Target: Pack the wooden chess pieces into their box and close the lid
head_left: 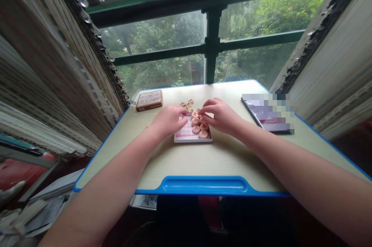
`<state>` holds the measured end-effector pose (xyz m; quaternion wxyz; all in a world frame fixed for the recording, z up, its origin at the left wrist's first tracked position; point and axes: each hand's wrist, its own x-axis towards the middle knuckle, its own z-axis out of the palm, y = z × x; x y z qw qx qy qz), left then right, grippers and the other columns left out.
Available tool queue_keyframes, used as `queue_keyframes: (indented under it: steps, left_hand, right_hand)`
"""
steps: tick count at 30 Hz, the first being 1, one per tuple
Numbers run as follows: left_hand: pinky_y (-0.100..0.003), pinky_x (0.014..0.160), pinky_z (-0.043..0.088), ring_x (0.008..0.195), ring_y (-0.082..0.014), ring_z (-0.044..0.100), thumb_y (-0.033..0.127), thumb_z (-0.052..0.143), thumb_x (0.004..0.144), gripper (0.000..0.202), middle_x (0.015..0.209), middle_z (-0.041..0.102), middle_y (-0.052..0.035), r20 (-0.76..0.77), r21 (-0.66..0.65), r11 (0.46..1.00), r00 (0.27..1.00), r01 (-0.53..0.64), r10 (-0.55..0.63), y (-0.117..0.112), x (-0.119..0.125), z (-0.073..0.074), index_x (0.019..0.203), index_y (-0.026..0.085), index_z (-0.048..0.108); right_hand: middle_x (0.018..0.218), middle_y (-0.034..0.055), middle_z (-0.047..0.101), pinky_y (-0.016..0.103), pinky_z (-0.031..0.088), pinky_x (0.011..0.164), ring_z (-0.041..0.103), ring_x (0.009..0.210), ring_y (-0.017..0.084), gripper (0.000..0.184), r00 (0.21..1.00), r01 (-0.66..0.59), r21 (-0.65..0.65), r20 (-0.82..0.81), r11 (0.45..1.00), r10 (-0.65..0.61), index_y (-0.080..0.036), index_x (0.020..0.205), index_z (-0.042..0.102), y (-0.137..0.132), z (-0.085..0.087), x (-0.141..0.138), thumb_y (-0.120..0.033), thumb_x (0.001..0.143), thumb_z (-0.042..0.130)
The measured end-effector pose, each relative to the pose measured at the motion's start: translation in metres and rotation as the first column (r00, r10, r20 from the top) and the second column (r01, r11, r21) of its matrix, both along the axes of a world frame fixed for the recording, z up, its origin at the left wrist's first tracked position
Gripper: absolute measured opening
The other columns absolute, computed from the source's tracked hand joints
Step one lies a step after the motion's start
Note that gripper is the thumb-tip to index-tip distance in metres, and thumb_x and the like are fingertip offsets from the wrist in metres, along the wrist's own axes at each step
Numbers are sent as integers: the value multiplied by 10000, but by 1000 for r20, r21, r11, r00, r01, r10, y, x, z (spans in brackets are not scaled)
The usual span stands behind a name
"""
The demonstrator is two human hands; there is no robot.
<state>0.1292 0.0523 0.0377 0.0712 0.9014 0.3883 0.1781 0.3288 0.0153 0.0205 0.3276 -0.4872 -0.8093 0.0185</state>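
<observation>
A small white board with red lines (186, 137) lies in the middle of a pale desk (203, 158). Several round wooden pieces with red marks (200, 126) sit on its right side. More loose pieces (186, 104) lie on the desk just behind it. My left hand (168, 121) rests at the board's left edge, fingers curled and touching it. My right hand (221, 115) hovers over the board's far right corner, thumb and fingers pinched at a piece there.
A brown flat box (149, 100) lies at the desk's back left. A dark booklet (269, 115) lies at the right. The desk has a blue rim with a groove (207, 185) at the front. Tall stacks stand on both sides, a green-framed window behind.
</observation>
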Motion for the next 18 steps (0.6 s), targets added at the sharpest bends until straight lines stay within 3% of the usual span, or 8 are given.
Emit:
queue_keyframes:
  steps: [4, 6, 9, 12, 15, 18]
  left_hand:
    - [-250, 723, 492, 787, -162, 634, 196, 471, 756, 294, 915, 709, -31, -3, -105, 991, 997, -82, 82, 0, -17, 21, 940, 181, 700]
    - [-233, 634, 478, 698, -152, 629, 172, 477, 732, 270, 830, 712, -23, -130, -179, 971, 982, -156, 134, -3, -29, 32, 877, 191, 703]
    - [-223, 525, 418, 622, -147, 607, 152, 507, 687, 250, 809, 706, -23, -322, -184, 945, 925, -270, 201, -6, -41, 42, 844, 200, 696]
    - [-230, 483, 366, 606, -156, 596, 180, 543, 673, 204, 797, 703, -26, -437, -163, 939, 875, -304, 207, -6, -43, 42, 810, 206, 692]
    - [-232, 499, 353, 635, -169, 604, 220, 569, 682, 182, 742, 702, -28, -460, -173, 945, 871, -279, 172, -2, -38, 34, 813, 209, 695]
    - [-235, 549, 373, 748, -197, 623, 279, 598, 690, 331, 873, 713, -48, -428, -142, 955, 886, -260, 177, 1, -32, 27, 1008, 224, 671]
  right_hand:
    - [862, 77, 630, 334, 453, 806, 573, 828, 188, 168, 990, 78, -44, -111, 996, -83, -173, 817, 729, 6, -2, 4, -171, 796, 562]
    - [880, 79, 627, 334, 458, 808, 581, 828, 185, 184, 982, 103, -75, -150, 992, -113, -171, 834, 726, 5, -3, 3, -184, 814, 543]
    - [913, 86, 629, 352, 458, 823, 578, 864, 201, 184, 985, 77, -93, -145, 993, -90, -176, 859, 727, 2, -3, -1, -216, 822, 551]
    - [963, 94, 641, 381, 452, 849, 558, 922, 225, 183, 996, -10, -96, -91, 995, 1, -192, 892, 730, -3, -2, -7, -233, 819, 568]
    - [989, 104, 647, 407, 448, 863, 537, 949, 238, 196, 996, -69, -56, -58, 996, 65, -189, 902, 730, -6, -1, -12, -223, 826, 552]
    - [977, 101, 650, 409, 453, 857, 535, 935, 231, 213, 994, -87, -7, -65, 996, 86, -186, 887, 727, -6, -1, -14, -168, 826, 524]
